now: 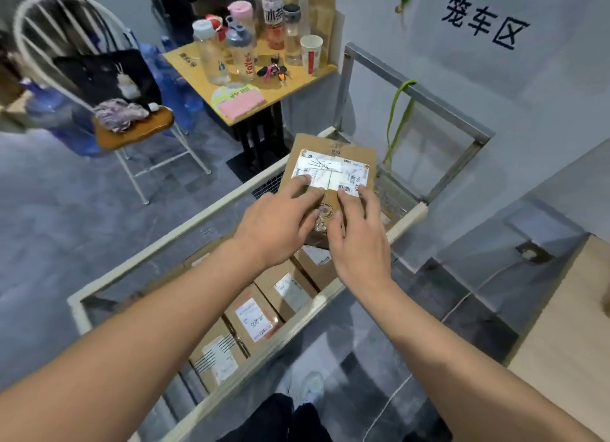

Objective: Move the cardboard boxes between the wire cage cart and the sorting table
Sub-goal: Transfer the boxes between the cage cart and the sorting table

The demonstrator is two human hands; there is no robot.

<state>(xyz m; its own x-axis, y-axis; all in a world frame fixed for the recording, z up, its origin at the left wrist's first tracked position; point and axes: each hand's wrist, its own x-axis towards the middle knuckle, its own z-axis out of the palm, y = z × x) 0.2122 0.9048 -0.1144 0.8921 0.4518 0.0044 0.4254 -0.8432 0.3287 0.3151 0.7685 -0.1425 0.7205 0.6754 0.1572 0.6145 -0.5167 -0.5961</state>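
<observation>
A flat cardboard box [318, 146] with a white shipping label hangs tilted above the far end of the wire cage cart [158, 243]. My left hand [280, 223] and right hand [359, 240] hold its near edge together, fingers spread on top over the label; the thumbs are hidden underneath. Inside the cart, several labelled cardboard boxes stand in a row, among them one [254, 319] in the middle and another [218, 359] nearer to me. The pale wooden sorting table [567, 336] shows at the right edge.
A small yellow table [297, 81] with bottles, a cup and keys stands beyond the cart. A white-framed chair [132, 128] with a bag is at the left. A grey metal cage frame [429, 101] stands against the wall behind the cart.
</observation>
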